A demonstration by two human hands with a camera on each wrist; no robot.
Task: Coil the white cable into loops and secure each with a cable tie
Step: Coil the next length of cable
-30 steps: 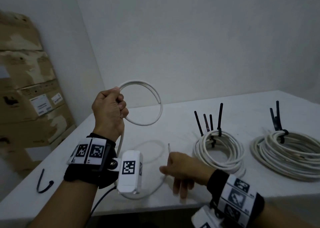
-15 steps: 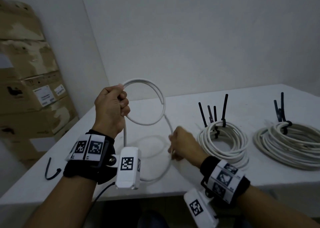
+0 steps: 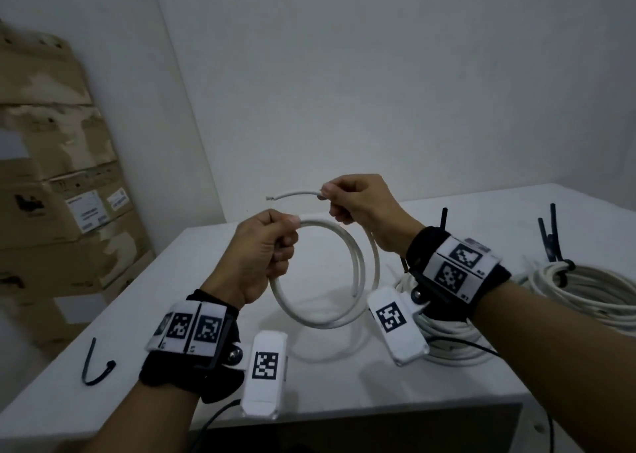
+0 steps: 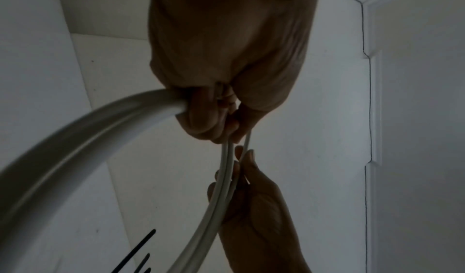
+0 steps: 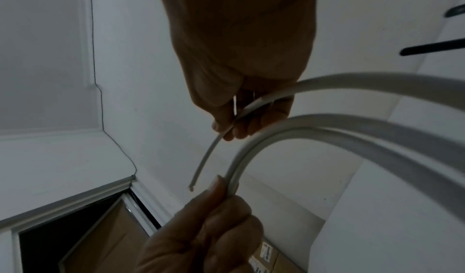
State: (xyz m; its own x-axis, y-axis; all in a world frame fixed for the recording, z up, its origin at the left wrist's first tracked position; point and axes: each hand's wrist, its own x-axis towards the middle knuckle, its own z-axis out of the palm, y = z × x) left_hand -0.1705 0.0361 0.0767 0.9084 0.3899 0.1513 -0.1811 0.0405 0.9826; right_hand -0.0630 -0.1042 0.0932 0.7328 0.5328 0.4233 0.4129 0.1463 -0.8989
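Right hand raised, pinching smooth round white cable end

The white cable hangs in two round loops above the table, free end (bare-tipped) sticking out leftward.

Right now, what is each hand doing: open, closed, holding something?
Left hand: closed, gripping the coiled loops of the white cable.
Right hand: closed, pinching the same cable near its free end.
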